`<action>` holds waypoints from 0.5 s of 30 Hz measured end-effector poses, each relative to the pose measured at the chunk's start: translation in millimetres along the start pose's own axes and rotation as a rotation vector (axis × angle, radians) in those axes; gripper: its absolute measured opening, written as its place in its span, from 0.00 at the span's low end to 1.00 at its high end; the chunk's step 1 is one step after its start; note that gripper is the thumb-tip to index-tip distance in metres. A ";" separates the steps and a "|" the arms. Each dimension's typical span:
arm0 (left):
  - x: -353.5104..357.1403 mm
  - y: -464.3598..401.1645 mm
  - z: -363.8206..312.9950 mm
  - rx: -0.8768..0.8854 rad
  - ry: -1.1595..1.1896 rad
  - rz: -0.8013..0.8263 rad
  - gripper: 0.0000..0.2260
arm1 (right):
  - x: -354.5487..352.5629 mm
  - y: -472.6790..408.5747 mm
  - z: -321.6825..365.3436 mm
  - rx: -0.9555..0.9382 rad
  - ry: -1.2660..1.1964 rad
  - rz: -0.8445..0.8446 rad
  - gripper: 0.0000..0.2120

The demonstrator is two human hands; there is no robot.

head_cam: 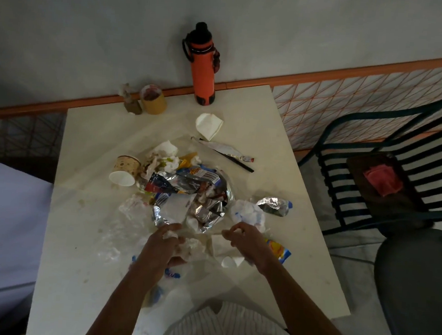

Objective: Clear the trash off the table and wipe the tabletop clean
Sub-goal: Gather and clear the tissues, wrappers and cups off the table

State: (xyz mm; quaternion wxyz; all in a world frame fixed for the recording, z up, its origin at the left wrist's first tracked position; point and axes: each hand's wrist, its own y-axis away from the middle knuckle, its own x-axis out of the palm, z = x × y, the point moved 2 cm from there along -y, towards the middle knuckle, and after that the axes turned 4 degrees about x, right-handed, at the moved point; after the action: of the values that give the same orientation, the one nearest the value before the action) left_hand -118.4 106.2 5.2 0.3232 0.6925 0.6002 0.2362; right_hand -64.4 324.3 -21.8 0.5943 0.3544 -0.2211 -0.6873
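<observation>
We are early in this one, and the surface (282, 145) is far from clear. Our left grip (163, 244) is curled around a crumpled white tissue (170, 234), holding it tight, while our right grip (245, 242) has its fingers bent and appears to pinch thin clear plastic, though we cannot tell exactly what it has. Just ahead of both grips sits the main trash heap (189, 188): foil wrappers, snack packets and wadded napkins, all piled together. To the left of that heap, beyond our left grip, a paper cup (124, 170) lies tipped on its side. Ahead of our right grip and a touch to its right rest a white crumpled bag (248, 213) and a silver foil scrap (275, 206); a yellow and blue packet (279, 251) lies just beside that grip's outer edge. Farther ahead we spot a folded white paper (208, 125), a flattened wrapper (224, 150) and a black straw (237, 163). At the far edge stand an orange bottle (202, 65) and a brown cup (153, 100). We judge the gathering is just under way, nothing visibly binned, and wiping has not begun: stains show on the surface left of our left grip. A pink cloth (383, 180) waits on the chair (374, 158), well off to the right.
</observation>
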 end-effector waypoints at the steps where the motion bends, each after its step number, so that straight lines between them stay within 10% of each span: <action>1: 2.2 0.3 0.0 0.014 0.004 -0.009 0.13 | -1.6 0.8 -1.8 -0.003 0.011 0.002 0.09; 15: 17.1 7.2 -4.6 0.220 -0.076 -0.136 0.20 | -12.2 12.6 -20.0 -0.014 -0.019 0.224 0.15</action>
State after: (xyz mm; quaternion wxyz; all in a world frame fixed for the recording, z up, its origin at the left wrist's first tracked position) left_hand -113.9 123.3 12.6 0.2830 0.6898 0.6555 0.1202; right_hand -40.6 336.0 -23.0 0.6679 0.3167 -0.2601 -0.6213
